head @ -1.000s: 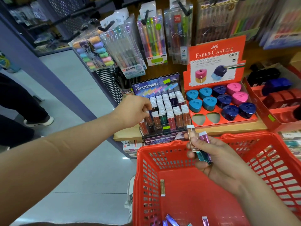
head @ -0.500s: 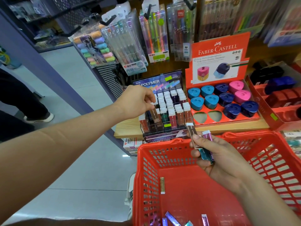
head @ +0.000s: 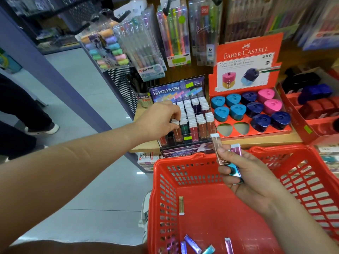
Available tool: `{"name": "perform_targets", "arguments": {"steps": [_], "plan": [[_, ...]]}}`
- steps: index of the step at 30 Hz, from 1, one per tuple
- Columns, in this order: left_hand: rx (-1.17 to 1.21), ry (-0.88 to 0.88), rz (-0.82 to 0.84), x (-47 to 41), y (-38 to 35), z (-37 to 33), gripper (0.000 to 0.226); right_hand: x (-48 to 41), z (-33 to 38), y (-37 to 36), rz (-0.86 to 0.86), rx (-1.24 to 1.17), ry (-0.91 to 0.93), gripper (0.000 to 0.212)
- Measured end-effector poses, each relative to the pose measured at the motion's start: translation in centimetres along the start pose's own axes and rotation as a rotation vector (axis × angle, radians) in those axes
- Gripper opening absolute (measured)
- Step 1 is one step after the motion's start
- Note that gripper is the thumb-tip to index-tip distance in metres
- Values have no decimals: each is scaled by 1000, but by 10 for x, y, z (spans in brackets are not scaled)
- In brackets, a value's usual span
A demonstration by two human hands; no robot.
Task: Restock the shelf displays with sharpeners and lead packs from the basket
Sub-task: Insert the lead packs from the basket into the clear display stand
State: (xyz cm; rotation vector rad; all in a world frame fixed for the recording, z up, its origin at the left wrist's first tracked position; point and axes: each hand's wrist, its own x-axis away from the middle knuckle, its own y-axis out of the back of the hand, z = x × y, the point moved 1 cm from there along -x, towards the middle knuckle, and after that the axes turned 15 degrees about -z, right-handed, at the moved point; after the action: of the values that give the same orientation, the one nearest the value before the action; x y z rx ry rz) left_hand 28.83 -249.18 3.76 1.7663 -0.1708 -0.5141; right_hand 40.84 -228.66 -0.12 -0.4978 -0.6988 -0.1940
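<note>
Left hand (head: 161,120): reached out over the Hi-Polymer display (head: 195,88), at its left columns. Fingers are curled down with the tips on the white cap of one upright pack (head: 175,122). The knuckles hide the contact, so I cannot tell whether that pack is pinched or only pressed.

Right hand (head: 253,178): above the back part of the red basket (head: 311,182), palm turned up. Thumb and fingers clasp a small fan of lead packs (head: 219,153): one rose-gold, one pink, one teal, with their white caps pointing toward the shelf.

Basket floor: a single gold pack (head: 181,205) lies alone near the left wall. A scatter of loose packs (head: 192,243), purple, pink and teal, lies at the near edge.

Wooden shelf (head: 260,141): the Hi-Polymer display stands at the front left, its rows filled with white-capped packs. Just beside it on the right is the red Faber-Castell tray (head: 247,52). It carries sharpeners (head: 254,109) in teal, navy and pink, and two open slots (head: 232,128) at the front left. Another red tray (head: 310,129) sits further right, partly cut off.

Pen sets (head: 173,35) hang on hooks above. A person's dark legs and shoe (head: 43,128) are on the floor at left.
</note>
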Motion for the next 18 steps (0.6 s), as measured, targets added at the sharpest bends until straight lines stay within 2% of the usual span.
{"name": "perform_targets", "arguments": {"steps": [3,8,13,15,16,18], "plan": [[1,30,16,1,-1,0,21,0,1,1,-13,-30,-31,23],[65,180,26,1,0,1,21,2,0,1,6,-4,-22,16],[69,169,20,-4,10,-5,18,5,-2,-2,-15,46,68,13],[221,230,2,-7,24,-15,9,5,-1,-3,-27,88,108,14],[356,288,59,-6,29,-23,7,6,0,-4,-31,103,119,15],[600,366,286,-1,36,-40,13,7,1,-6,-20,131,147,12]]}}
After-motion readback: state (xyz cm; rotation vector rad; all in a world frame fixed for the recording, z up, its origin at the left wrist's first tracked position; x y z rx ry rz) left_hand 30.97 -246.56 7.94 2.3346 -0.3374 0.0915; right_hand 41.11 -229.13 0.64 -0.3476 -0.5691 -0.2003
